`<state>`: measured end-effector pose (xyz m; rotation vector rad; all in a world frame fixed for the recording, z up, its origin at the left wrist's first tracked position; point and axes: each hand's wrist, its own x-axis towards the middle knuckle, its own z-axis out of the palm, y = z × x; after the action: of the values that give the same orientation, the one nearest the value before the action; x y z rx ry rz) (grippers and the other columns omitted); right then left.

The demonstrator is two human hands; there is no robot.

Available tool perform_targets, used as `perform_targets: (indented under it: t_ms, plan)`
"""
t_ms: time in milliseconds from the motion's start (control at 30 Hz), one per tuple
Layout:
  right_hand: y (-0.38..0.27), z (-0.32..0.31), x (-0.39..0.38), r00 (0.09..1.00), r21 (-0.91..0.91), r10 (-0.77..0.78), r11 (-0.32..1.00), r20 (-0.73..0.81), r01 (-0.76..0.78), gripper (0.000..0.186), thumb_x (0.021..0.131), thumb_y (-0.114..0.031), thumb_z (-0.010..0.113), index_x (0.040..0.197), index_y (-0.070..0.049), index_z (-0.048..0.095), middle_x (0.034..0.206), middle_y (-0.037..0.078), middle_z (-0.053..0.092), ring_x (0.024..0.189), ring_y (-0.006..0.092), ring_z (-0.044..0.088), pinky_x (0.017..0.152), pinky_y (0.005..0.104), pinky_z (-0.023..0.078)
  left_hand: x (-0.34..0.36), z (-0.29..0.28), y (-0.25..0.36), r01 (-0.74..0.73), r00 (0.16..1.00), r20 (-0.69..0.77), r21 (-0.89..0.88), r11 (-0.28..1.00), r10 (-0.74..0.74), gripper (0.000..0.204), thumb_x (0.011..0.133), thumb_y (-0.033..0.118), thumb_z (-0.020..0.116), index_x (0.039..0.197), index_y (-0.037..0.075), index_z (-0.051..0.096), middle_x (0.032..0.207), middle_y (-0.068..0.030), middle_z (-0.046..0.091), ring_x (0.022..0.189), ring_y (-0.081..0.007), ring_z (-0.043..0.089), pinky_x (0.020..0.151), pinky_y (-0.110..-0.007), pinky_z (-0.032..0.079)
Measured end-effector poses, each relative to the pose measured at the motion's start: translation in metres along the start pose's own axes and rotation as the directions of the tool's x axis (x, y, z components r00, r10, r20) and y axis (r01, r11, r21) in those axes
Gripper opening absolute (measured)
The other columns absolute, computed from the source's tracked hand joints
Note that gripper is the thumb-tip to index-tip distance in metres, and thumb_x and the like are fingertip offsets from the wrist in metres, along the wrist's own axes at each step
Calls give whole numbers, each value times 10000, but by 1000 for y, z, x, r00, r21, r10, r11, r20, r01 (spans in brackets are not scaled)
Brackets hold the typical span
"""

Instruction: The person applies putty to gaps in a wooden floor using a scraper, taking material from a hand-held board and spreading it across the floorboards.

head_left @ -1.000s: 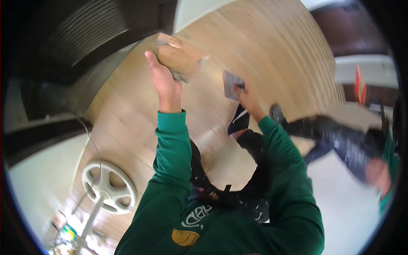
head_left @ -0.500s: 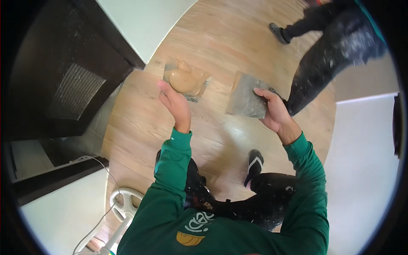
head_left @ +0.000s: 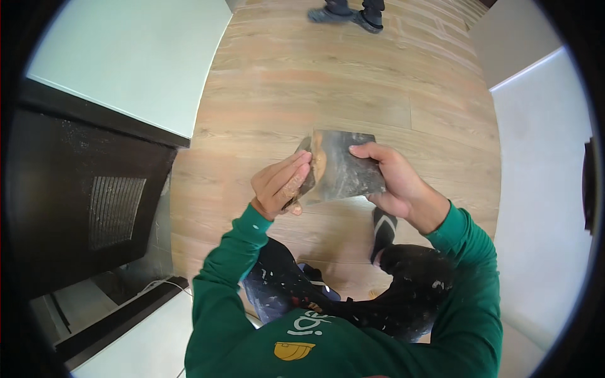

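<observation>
My left hand (head_left: 277,183) grips a small dark plate (head_left: 307,184), tilted on edge, with its fingers along the plate's side. Tan putty (head_left: 319,160) shows in a strip between this plate and the flat grey spreader (head_left: 350,170) in my right hand. My right hand (head_left: 403,183) pinches the spreader's right side, thumb on top. The two tools meet or nearly meet in front of me; exact contact is hard to see. Some putty is smeared on my left fingers.
Wood-look floor (head_left: 271,94) lies below. Another person's feet in dark clogs (head_left: 343,17) are at the top. A dark door with a louvred vent (head_left: 117,211) and a pale wall (head_left: 132,57) are at left; a white wall (head_left: 542,189) stands at right.
My hands have come together; the left plate has tipped from flat to steep and the spreader has moved left against its putty side. My view has shifted, and the other person is farther off.
</observation>
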<state>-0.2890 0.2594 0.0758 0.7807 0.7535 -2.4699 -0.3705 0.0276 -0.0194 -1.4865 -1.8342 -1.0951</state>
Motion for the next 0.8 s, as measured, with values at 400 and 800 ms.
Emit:
perform_targets:
  t_ms: [400,800]
  plan:
    - [6,-18,119,991,-202,92,977,93,-72,277,953,-128,560,1192,9,593,1177,142,668,1045,264,677,988,415,528,-62,-98,-52,433,-111,-654,-710,555,-749,581,1088,466,324,1312,-21,547,1280,-132,609,1177,-258,569,1046,-364,440]
    - [208,-55,423,744,-798,-331,-414,581,439,338,877,-43,547,1199,-40,650,1083,137,648,1009,349,614,929,451,477,-149,-240,87,-266,-483,-449,-742,615,-751,367,1082,265,400,1165,-59,552,1078,-167,654,971,-266,670,809,-338,597]
